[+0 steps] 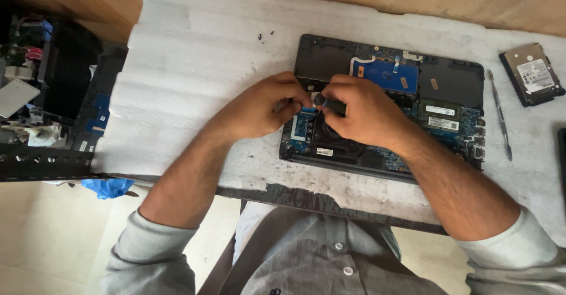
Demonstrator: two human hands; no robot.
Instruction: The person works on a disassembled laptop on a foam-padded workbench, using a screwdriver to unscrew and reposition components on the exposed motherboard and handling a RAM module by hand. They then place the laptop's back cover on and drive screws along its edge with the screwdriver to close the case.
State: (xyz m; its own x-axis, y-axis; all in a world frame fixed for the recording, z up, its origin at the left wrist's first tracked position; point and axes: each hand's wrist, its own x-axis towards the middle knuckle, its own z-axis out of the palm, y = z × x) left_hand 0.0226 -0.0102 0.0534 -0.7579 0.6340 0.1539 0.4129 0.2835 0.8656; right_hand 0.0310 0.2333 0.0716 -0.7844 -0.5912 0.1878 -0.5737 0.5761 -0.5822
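Both hands meet over the left half of an opened laptop point(392, 103) lying bottom-up on the counter point(194, 53). Nearest the body, the two forearms come in from grey rolled sleeves and angle toward each other, wrists lifted a little off the foam sheet. The right hand point(362, 115) is clenched around the dark handle of a small screwdriver point(328, 104), which points left toward the other hand; its tip is hidden, so I cannot tell what it sits in. The left hand point(265, 106) is curled with fingertips pinched together just beside the screwdriver's end, though what they pinch, if anything, is too small to make out. My judgement is that the main risk is a slip: with the tip out of sight among the blue circuit board point(389, 74) and the fan area, a slip could gouge the board, tear a ribbon cable or round off a screw head. A tiny screw could also drop into the casing or roll off the foam. Farther out, a thin metal tool point(500, 118) lies right of the laptop, a hard drive point(532, 74) sits near the far right edge, and a few loose screws point(265, 35) rest well apart on the foam.
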